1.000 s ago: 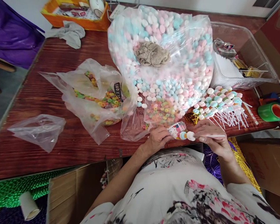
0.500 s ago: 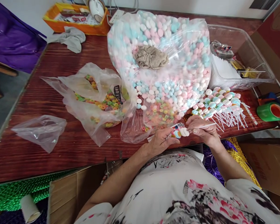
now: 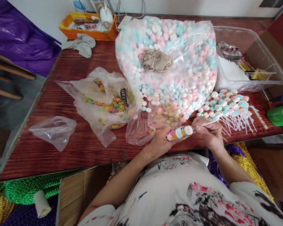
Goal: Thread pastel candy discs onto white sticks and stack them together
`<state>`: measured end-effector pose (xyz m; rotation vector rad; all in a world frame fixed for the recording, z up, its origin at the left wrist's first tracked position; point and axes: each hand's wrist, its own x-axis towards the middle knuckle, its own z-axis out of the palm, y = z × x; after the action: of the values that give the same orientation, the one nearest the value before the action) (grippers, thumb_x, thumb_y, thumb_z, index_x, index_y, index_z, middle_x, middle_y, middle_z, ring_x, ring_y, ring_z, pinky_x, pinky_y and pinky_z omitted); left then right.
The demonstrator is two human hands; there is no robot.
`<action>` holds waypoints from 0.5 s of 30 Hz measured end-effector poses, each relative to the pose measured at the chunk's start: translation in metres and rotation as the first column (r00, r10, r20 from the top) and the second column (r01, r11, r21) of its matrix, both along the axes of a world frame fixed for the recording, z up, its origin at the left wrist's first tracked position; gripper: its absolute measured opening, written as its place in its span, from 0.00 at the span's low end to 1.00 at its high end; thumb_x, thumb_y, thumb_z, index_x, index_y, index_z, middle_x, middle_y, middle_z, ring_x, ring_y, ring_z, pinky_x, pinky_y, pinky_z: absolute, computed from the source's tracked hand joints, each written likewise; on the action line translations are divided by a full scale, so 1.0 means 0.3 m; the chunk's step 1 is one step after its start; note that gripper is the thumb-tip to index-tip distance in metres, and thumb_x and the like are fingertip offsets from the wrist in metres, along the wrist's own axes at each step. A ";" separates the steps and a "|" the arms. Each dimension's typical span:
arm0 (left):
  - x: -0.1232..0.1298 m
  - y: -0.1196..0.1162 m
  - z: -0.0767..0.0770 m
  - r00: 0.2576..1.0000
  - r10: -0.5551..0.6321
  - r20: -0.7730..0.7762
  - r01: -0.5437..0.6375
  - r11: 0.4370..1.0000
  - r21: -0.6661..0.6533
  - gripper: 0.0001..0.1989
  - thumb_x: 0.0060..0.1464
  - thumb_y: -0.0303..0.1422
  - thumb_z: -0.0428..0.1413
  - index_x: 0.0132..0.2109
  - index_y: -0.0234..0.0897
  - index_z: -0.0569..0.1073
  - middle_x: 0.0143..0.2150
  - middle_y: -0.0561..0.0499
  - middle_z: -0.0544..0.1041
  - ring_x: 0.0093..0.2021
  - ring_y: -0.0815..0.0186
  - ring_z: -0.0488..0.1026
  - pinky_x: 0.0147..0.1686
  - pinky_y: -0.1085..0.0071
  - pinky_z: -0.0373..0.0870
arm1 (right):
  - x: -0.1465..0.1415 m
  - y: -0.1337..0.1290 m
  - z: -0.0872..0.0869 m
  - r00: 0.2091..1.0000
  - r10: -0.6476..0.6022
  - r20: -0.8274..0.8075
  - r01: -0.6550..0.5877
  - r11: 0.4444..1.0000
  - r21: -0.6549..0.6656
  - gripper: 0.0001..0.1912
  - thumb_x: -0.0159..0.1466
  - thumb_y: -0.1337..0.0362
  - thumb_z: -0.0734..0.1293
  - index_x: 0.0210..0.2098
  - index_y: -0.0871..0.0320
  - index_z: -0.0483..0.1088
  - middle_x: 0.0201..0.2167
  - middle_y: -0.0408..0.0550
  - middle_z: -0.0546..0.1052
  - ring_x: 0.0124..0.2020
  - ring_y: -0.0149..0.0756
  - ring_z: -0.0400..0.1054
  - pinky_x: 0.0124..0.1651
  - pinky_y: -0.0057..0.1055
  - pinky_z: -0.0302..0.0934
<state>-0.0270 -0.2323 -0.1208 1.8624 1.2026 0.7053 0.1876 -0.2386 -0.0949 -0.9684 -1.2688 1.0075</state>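
Note:
My left hand is closed around a candy skewer threaded with pastel round candies and coloured rings, held low by the table's front edge. At its right end, my right hand pinches the white stick that runs out of the candies. Just beyond the right hand lies a pile of finished-looking candy skewers, their thin white sticks pointing toward me. A large clear bag full of pink, blue and white candies stands behind both hands. Coloured ring candies show at its front.
On the left are an open bag of ring candies and a clear plastic bag. A beige cloth rests on the big bag. A clear bin with white papers stands right, near green tape. An orange box sits behind.
My view has shifted, so the table things appear farther right. The candy skewer has turned in my left hand and shows more of its row. My right hand keeps its pinch.

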 end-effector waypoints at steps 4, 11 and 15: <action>0.016 0.003 0.008 1.000 0.010 0.027 -0.009 0.999 -0.040 0.20 0.48 0.47 0.66 0.33 0.35 0.71 0.25 0.57 0.69 0.26 0.71 0.63 0.26 0.75 0.57 | -0.024 0.009 0.005 0.999 0.022 0.031 -0.022 1.000 0.012 0.03 0.61 0.63 0.72 0.30 0.50 0.80 0.24 0.42 0.78 0.34 0.36 0.72 0.41 0.37 0.68; 0.032 0.017 0.017 0.995 -0.009 0.104 0.013 0.999 -0.043 0.18 0.49 0.45 0.65 0.32 0.35 0.70 0.25 0.57 0.69 0.26 0.72 0.62 0.26 0.75 0.57 | -0.106 0.035 -0.031 0.989 0.146 0.033 -0.145 0.988 -0.050 0.05 0.60 0.59 0.72 0.29 0.51 0.79 0.25 0.42 0.77 0.31 0.34 0.69 0.37 0.34 0.65; 0.033 0.024 0.010 0.995 0.002 0.102 0.003 0.999 -0.042 0.20 0.48 0.45 0.65 0.27 0.35 0.66 0.22 0.59 0.64 0.24 0.73 0.58 0.25 0.75 0.54 | -0.162 0.027 -0.097 0.974 0.212 0.079 -0.209 0.977 -0.040 0.10 0.63 0.57 0.70 0.28 0.53 0.79 0.24 0.43 0.78 0.29 0.33 0.69 0.38 0.34 0.64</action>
<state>-0.0170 -0.2250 -0.1176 1.7706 1.1433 0.7598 0.1390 -0.2305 -0.1240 -0.9205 -1.4512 1.1638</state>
